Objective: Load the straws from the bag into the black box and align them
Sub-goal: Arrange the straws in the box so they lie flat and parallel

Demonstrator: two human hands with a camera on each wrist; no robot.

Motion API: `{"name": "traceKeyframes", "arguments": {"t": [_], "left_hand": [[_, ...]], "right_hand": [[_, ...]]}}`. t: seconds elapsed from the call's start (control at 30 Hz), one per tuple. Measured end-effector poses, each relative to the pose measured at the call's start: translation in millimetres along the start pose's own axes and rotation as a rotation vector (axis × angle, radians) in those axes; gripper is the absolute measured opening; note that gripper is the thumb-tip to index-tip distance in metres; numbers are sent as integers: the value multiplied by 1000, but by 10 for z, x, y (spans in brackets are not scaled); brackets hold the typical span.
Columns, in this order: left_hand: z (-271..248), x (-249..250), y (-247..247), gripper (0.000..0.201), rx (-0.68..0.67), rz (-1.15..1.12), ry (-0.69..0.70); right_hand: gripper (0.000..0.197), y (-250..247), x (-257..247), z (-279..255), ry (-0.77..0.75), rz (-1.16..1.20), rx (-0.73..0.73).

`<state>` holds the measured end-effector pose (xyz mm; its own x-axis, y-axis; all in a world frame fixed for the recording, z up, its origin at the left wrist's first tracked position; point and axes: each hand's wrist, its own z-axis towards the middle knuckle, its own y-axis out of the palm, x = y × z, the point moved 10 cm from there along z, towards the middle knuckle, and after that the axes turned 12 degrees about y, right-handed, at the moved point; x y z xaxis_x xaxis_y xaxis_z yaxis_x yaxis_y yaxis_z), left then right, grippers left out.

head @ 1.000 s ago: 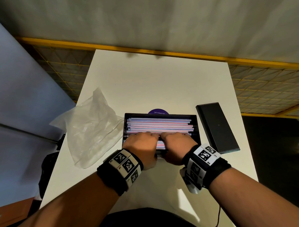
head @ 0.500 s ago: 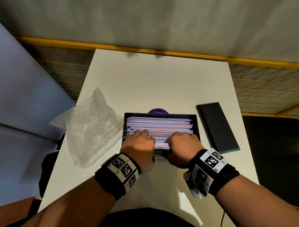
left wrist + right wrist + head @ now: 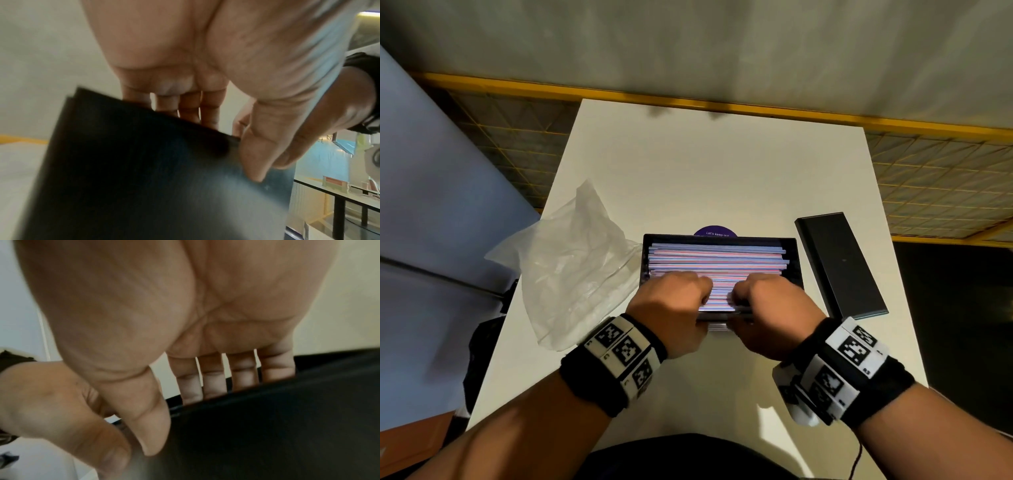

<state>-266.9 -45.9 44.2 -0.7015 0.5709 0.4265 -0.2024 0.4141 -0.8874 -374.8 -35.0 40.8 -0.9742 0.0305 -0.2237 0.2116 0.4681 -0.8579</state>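
The black box (image 3: 798,267) sits mid-table, full of pink, blue and white straws (image 3: 719,258) lying left to right. Both hands are at its near wall. My left hand (image 3: 674,301) reaches over the rim, with its fingers (image 3: 189,107) inside on the straws and its thumb (image 3: 263,154) on the outer wall (image 3: 144,178). My right hand (image 3: 770,305) holds the wall the same way: fingers (image 3: 242,369) go behind the wall (image 3: 267,434) and the thumb (image 3: 148,418) lies outside. The fingertips are hidden in the box. The crumpled clear bag (image 3: 575,267) lies to the left.
The box's black lid (image 3: 839,267) lies flat at the right of the box, near the table's right edge. A purple round sticker (image 3: 715,231) peeks out behind the box. The white table (image 3: 705,164) ends at a yellow-railed mesh fence beyond.
The hands have slid apart along the straws. They touched at the box's middle, and now a strip of straws shows between them.
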Motion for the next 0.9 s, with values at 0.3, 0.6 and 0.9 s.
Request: {"name": "traceKeyframes", "arguments": {"t": [0.3, 0.6, 0.9], "left_hand": [[66, -165, 253, 22, -170, 238, -119], [-63, -113, -554, 33, 508, -68, 79], [75, -390, -280, 70, 364, -48, -88]], "right_hand": [[12, 198, 38, 158, 55, -129, -69], [27, -245, -92, -156, -82, -25, 280], [57, 774, -62, -192, 13, -243, 12]]}}
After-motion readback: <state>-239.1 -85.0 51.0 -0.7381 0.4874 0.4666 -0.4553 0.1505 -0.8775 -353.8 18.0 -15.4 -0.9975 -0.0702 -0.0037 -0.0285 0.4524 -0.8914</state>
